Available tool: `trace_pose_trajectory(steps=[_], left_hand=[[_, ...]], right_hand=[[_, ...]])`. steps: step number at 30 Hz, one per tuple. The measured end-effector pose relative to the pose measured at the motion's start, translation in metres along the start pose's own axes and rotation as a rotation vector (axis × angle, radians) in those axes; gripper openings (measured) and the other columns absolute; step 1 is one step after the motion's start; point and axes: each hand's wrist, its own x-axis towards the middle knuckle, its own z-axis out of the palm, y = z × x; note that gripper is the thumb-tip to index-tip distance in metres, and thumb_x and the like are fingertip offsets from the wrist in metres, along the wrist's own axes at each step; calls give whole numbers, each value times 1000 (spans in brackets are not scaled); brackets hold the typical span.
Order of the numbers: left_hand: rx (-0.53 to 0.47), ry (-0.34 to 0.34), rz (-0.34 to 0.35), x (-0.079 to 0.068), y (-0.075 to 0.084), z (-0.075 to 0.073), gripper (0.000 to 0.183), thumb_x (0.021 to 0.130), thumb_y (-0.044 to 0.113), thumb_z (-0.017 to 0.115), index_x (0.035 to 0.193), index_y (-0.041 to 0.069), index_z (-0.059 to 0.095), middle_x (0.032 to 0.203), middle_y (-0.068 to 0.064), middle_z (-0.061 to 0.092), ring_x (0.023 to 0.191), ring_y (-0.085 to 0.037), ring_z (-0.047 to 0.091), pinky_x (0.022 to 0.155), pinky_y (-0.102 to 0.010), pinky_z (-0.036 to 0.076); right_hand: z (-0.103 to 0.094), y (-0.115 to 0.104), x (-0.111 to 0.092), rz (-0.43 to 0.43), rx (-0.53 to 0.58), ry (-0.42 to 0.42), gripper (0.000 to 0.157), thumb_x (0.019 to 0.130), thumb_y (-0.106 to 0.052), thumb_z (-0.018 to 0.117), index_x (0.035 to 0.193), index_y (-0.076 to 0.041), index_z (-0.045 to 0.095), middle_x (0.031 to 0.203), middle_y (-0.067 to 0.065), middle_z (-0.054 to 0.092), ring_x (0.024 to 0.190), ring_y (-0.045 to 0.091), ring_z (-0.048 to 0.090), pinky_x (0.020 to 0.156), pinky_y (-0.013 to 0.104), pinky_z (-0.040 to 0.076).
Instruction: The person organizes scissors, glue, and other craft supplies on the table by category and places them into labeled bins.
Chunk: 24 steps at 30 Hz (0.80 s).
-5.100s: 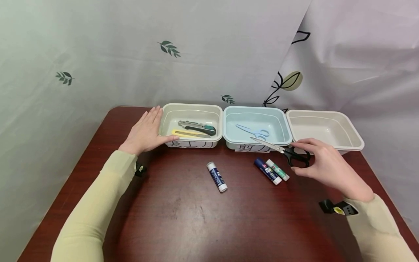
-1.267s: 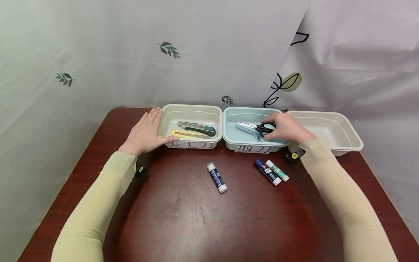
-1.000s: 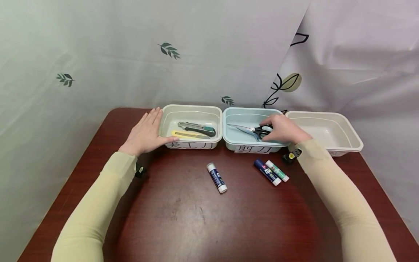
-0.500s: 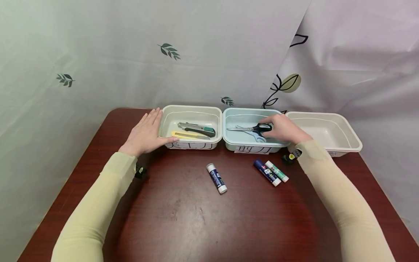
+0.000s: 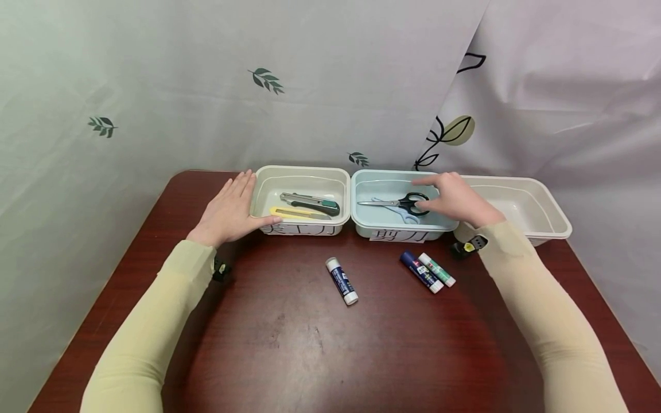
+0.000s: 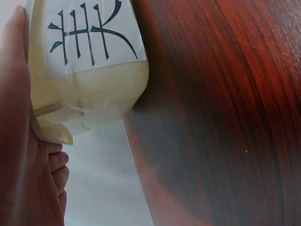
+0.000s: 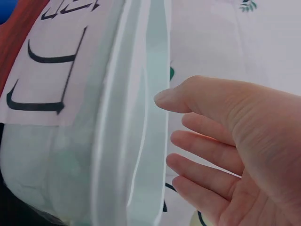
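Observation:
In the head view my right hand [image 5: 457,199] hovers at the right end of the light blue bin [image 5: 361,225], thumb and fingers spread apart and holding nothing. Below its fingertips, black-handled scissors [image 5: 399,203] lie across light blue scissors [image 5: 409,218] inside that bin. The right wrist view shows the same hand [image 7: 211,150] beside the bin's rim, the scissors hidden there. My left hand [image 5: 227,209] rests with straight fingers against the left end of the beige bin [image 5: 304,170], its thumb along the front rim. That bin holds a yellow box cutter [image 5: 294,213] and darker box cutters [image 5: 312,202].
Another beige bin [image 5: 547,234] stands at the right end of the row. On the dark red table [image 5: 289,344] lie a blue-and-white glue stick [image 5: 342,281], a dark blue glue stick [image 5: 422,272] and a green one [image 5: 436,269]. A patterned curtain [image 5: 330,103] hangs behind.
My right hand carried the black-handled scissors leftward into the blue bin, laid them on the light blue pair and let go, its fingers now spread. The left hand has stayed put.

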Motion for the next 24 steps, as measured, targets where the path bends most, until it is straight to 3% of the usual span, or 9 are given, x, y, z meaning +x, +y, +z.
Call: trace_pose_trajectory(steps=[6,8,11,13,15,24], left_hand=[[2,3,1,0,0,0,121,87,81,52,160,-7,10,167,-24,9,154,-37,7,124,-44,2],[9,8,2,0,0,0,121,87,80,52,160,-7,10,166,-24,10,154,-37,7,124,-44,2],[14,13,5,0,0,1,121,87,80,53,160,-8,11,166,-25,10,153,-37,7,124,-45,2],[18,15,5,1,-1,1,121,87,80,53,159,-8,11,166,-25,10,153,-37,7,124,-45,2],[17,14,5,1,-1,1,122,87,80,52,159,-8,11,166,-25,10,153,-37,7,124,-45,2],[8,13,6,1,0,1,122,87,81,52,160,-8,11,166,-25,10,153,-38,8,124,-45,2]], right_hand=[[-6,-5,-4,-22,-3,23,49,89,-11,76,135,-1,65,131,21,65,45,15,35,68,37,44],[-8,-6,-5,-30,-4,31,49,88,-10,76,134,1,65,131,22,64,55,20,49,76,41,46],[-10,-9,-7,-45,2,47,49,87,-9,77,133,2,65,131,23,64,89,30,65,88,47,49],[-12,-11,-8,-55,4,58,49,86,-9,79,132,3,66,130,22,65,113,32,63,94,50,49],[-12,-13,-9,-61,7,66,51,85,-10,81,132,3,66,130,22,65,121,34,60,98,51,48],[-14,-29,-16,-95,22,84,62,81,-20,88,136,-1,64,133,17,65,127,31,57,103,50,46]])
